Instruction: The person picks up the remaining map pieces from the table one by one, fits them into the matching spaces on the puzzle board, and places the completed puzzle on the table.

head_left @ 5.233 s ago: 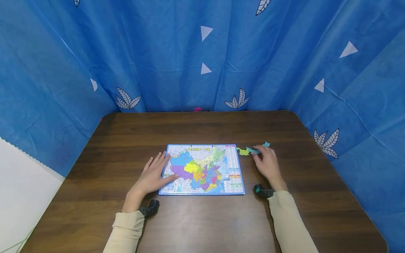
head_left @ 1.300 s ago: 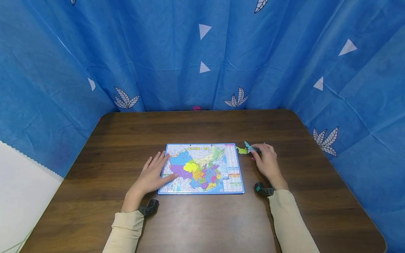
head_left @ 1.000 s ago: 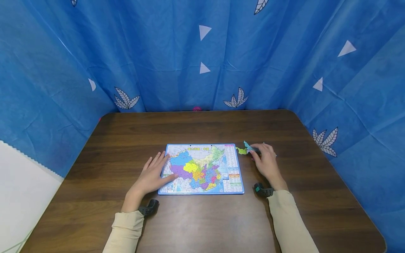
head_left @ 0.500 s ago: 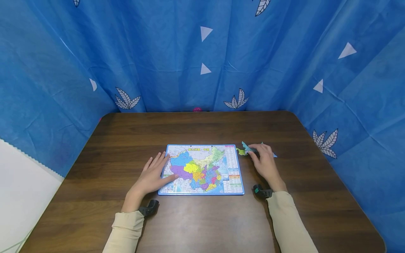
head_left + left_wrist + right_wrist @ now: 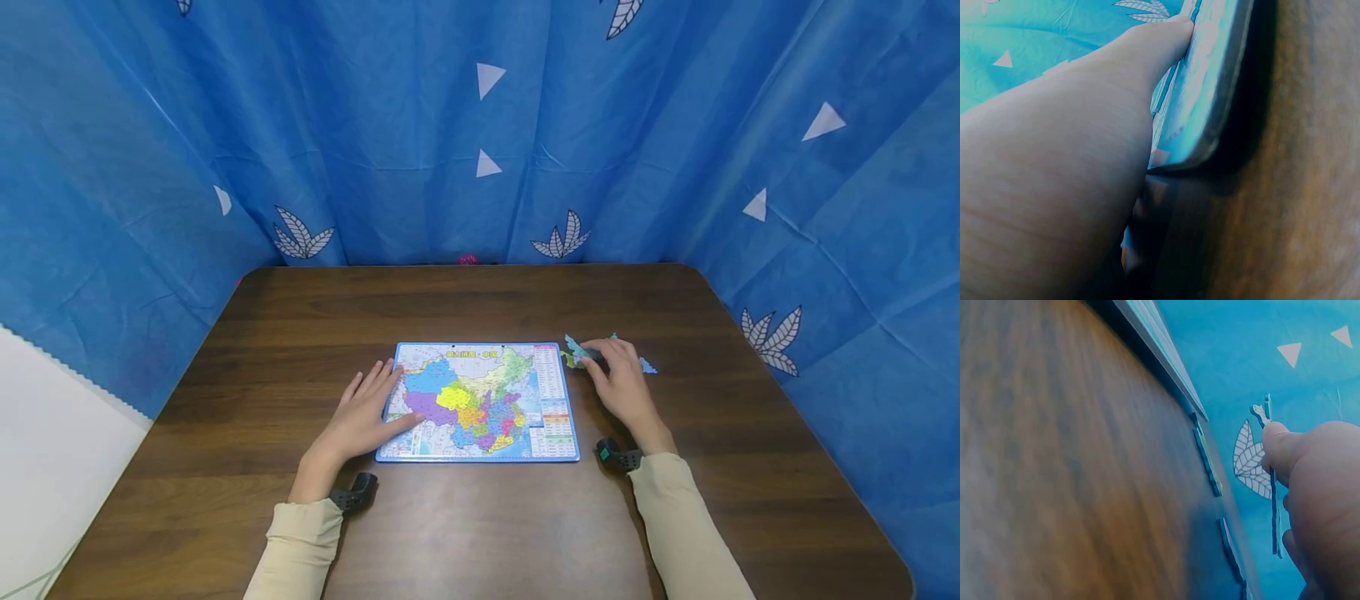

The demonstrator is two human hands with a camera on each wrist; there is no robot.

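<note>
A map puzzle board (image 5: 468, 437) with a blue rim lies on the table, its map made of coloured pieces. My left hand (image 5: 363, 421) rests flat across its left edge, fingers spread and thumb (image 5: 1166, 40) over the surface. Beyond the board's upper right corner, my right hand (image 5: 626, 387) pinches a light-blue puzzle piece (image 5: 573, 346) between thumb and fingers. The right wrist view shows the held piece (image 5: 1274, 519) edge-on, lifted off the table. Close to the board lies a yellow-green puzzle piece (image 5: 567, 360), partly covered. A blue puzzle piece (image 5: 648, 366) shows right of my right hand.
The brown wooden table (image 5: 480, 533) has rounded corners. Blue curtains (image 5: 420, 167) with white prints hang behind it and at its sides. Thin pieces (image 5: 1208, 462) lie on the table near the board. A white surface (image 5: 52, 475) is at the far left.
My right hand has picked up the light-blue piece and carried it left toward the board, over the yellow-green piece. The blue piece at right has come into view. My left hand stays put.
</note>
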